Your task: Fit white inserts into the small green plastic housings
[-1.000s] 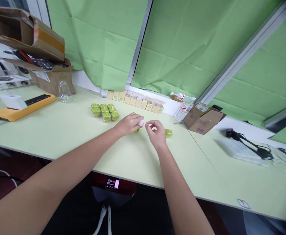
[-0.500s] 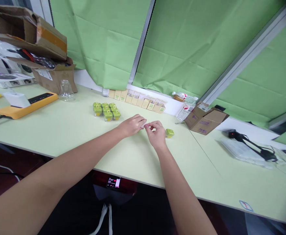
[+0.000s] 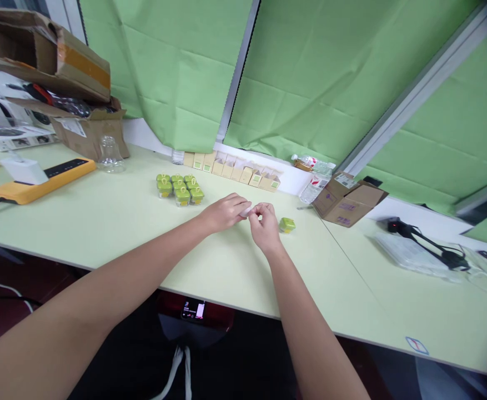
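Observation:
Over the middle of the table, my left hand [image 3: 228, 212] is closed around a small whitish object [image 3: 245, 211], mostly covered by the fingers, so its kind does not show. My right hand [image 3: 265, 224] meets it from the right, thumb and forefinger pinched together at the object's edge; what lies in that pinch is too small to make out. Just right of that hand stands a small clear container with a green lid [image 3: 287, 225]. Several more green-lidded containers [image 3: 180, 190] sit in a tight group to the left, beyond my left forearm.
Along the wall runs a row of small cardboard boxes [image 3: 230, 168]. An open carton [image 3: 346, 200] and plastic bottles [image 3: 312, 189] stand to their right. An orange power strip [image 3: 45, 180], a clear jar [image 3: 110, 155] and stacked cartons [image 3: 89, 130] occupy the left; a black cabled device [image 3: 428, 244] lies right.
The fingers of my right hand have shifted slightly at the whitish object, and a bit more of it shows. Both hands stay together; the whole view has drifted slightly.

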Motion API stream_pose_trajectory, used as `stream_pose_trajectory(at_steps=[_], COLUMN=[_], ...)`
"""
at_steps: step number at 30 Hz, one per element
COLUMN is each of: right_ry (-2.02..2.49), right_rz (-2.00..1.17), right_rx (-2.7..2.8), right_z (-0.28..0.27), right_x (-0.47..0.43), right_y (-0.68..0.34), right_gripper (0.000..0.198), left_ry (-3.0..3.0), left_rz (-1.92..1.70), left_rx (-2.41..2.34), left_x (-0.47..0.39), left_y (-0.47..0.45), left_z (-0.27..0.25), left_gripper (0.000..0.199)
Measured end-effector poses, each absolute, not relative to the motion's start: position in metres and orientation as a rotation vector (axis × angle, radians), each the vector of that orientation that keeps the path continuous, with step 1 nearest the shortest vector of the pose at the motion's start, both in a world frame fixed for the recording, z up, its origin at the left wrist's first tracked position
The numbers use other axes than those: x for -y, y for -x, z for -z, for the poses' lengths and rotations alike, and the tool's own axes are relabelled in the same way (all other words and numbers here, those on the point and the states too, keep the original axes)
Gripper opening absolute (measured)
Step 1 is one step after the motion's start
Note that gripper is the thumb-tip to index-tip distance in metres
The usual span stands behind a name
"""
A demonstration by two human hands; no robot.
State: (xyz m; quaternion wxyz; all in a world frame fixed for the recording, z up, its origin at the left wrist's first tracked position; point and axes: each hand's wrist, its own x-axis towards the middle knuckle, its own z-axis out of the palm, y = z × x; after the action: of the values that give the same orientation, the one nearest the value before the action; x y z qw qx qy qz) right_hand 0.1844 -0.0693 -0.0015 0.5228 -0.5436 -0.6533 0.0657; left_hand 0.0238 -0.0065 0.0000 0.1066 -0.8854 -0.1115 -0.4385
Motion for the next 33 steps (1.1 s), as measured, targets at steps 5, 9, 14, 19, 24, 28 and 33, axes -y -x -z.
stream_pose_trajectory(at_steps=[5, 9, 14, 19, 24, 28, 33], right_ry=[1.333, 1.419, 1.409, 1.349, 1.265, 1.243, 1.239], right_rz=[-0.098, -0.132, -0.276, -0.53, -0.78, -0.793, -0.737], right_rx=[1.534, 1.43, 1.464, 1.398, 1.304, 1.286, 1.359], right_z=[0.0009, -0.0027, -0.0036, -0.0018, -0.0048, -0.0061, -0.0058], right_x=[0.0687, 0.0717, 0.0742, 0.0711, 0.0742, 0.0766, 0.0755], right_y=[-0.1859, -0.1866, -0.1835, -0.1856, -0.1869, -0.1861, -0.186], right_gripper=[0.007, 0.01, 0.023, 0.037, 0.04, 0.04, 0.037], left_ry=[2.651, 2.633, 2.643, 2.638, 2.645, 2.662, 2.663], left_rz=[1.313, 1.325, 1.36, 1.379, 1.409, 1.408, 1.417], left_rx=[0.397, 0.48, 0.467, 0.419, 0.383, 0.379, 0.386], left_x=[0.0036, -0.0023, -0.0013, 0.004, 0.0045, 0.0053, 0.0048], left_y=[-0.0225, -0.018, -0.0192, -0.0208, -0.0196, -0.0192, -0.0195], left_z=[0.0024, 0.0065, 0.0063, 0.0032, 0.0024, 0.0017, 0.0022], left_gripper=[0.023, 0.025, 0.024, 0.026, 0.026, 0.025, 0.024])
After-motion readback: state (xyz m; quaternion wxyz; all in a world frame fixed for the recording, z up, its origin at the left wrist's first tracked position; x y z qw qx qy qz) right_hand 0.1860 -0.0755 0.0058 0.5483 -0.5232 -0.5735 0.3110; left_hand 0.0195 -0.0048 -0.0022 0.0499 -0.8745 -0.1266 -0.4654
